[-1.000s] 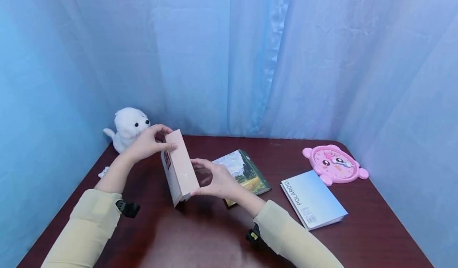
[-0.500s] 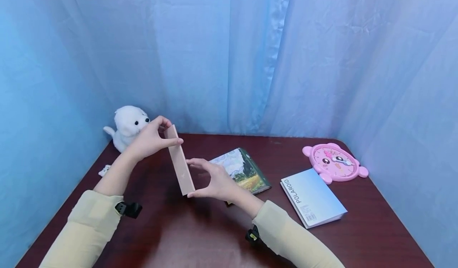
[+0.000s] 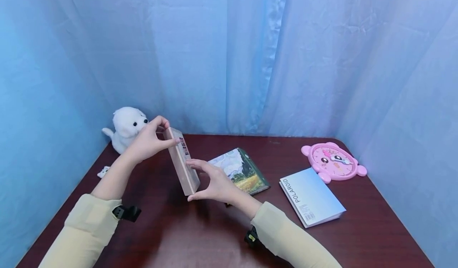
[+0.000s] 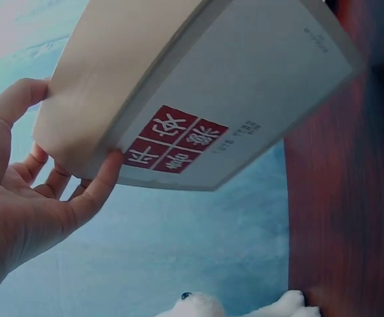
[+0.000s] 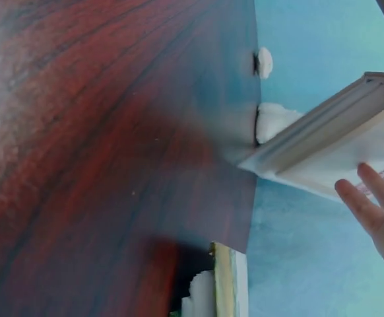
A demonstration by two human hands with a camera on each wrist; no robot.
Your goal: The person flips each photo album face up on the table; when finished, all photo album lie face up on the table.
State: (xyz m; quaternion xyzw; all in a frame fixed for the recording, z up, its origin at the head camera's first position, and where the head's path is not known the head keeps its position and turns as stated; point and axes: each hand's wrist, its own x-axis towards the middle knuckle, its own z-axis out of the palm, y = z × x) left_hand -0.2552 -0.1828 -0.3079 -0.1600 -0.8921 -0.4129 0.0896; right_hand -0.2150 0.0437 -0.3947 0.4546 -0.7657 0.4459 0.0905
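Observation:
A pale book with a beige spine is held up tilted over the table, spine facing the head camera. Red squares with white characters mark its cover in the left wrist view. My left hand grips the upper end, thumb across the spine and fingers around the far side. At the lower end my right hand holds the book, its thumb by the bottom corner and fingers against the right-hand cover. The right wrist view shows the page-edge side of the book and my fingertips on its cover.
A landscape-painted book lies just behind my right hand. Farther right are a white-blue POLAROID album and a pink toy clock. A white plush dog sits back left, with a small white item nearer. Curtains enclose the table.
The book has turned about its spine: its left cover showed first, then mainly the spine, and now its right-hand cover with red squares. Both hands keep hold, shifting only slightly.

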